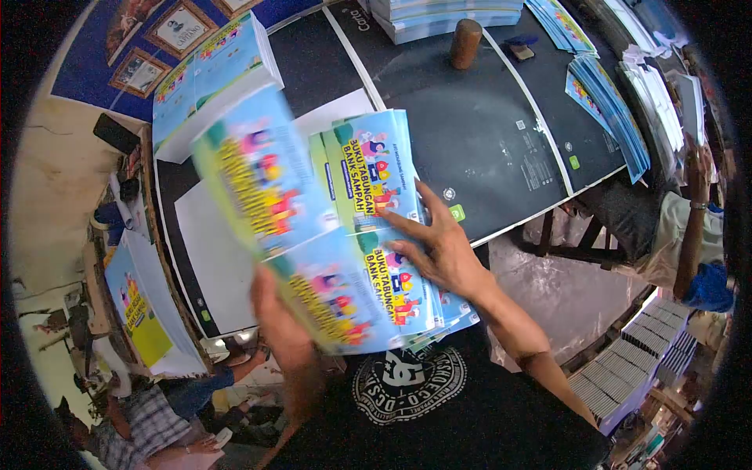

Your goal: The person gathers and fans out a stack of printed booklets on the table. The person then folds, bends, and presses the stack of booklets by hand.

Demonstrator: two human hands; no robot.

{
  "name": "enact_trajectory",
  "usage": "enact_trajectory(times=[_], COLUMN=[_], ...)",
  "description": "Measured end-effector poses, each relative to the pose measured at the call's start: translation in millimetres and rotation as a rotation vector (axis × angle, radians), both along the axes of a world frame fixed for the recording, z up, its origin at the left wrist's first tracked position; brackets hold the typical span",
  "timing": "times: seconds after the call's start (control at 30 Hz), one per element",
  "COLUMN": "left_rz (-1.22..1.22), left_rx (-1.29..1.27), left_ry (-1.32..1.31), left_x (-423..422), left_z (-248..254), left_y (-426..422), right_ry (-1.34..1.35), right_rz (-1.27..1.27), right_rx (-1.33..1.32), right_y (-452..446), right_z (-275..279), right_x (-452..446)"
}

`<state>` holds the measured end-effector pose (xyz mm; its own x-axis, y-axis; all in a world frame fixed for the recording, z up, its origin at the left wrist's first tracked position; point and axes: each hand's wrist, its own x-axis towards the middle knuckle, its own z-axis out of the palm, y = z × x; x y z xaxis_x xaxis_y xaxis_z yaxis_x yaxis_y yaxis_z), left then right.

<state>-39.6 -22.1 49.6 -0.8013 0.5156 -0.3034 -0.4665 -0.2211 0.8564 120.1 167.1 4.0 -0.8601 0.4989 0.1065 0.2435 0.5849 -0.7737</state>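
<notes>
My left hand [282,317], blurred by motion, grips the lower left edge of a printed cover sheet [290,254] with its fingers hidden under it. The sheet is light blue with yellow "Buku Tabungan Bank Sampah" lettering and is raised at a tilt. Beside it, a stack of matching printed covers [395,149] lies at the table's near edge, partly covered by the raised sheet. My right hand [448,247] rests on this stack with its fingers spread. A white sheet [211,251] lies on the table to the left.
On the black table [486,141] stand a tall pile of covers [227,70], another pile at the back [439,19] and a brown cylinder [466,45]. Fanned covers [615,117] lie at right. Other people sit at lower left [157,419] and far right [693,227]. Stacked booklets [627,352] stand lower right.
</notes>
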Motion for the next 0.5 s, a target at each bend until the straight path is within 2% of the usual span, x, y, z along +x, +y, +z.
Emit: enact_trajectory(times=[0.1, 0.17, 0.3, 0.5], left_rz=[-0.21, -0.24, -0.264, -0.237], left_rx=[-0.13, -0.081, 0.122, 0.121], left_ry=[0.013, -0.04, -0.323, -0.356], left_x=[12, 27, 32, 29], left_z=[-53, -54, -48, -51], left_y=[13, 30, 37, 33], right_ry=[0.198, 0.204, 0.124, 0.089], right_rz=[-0.003, -0.004, -0.041, -0.011], right_rx=[-0.346, -0.446, -0.448, -0.395], right_y=[6, 7, 2, 4], right_z=[-29, -10, 4, 3], right_x=[12, 10, 9, 8])
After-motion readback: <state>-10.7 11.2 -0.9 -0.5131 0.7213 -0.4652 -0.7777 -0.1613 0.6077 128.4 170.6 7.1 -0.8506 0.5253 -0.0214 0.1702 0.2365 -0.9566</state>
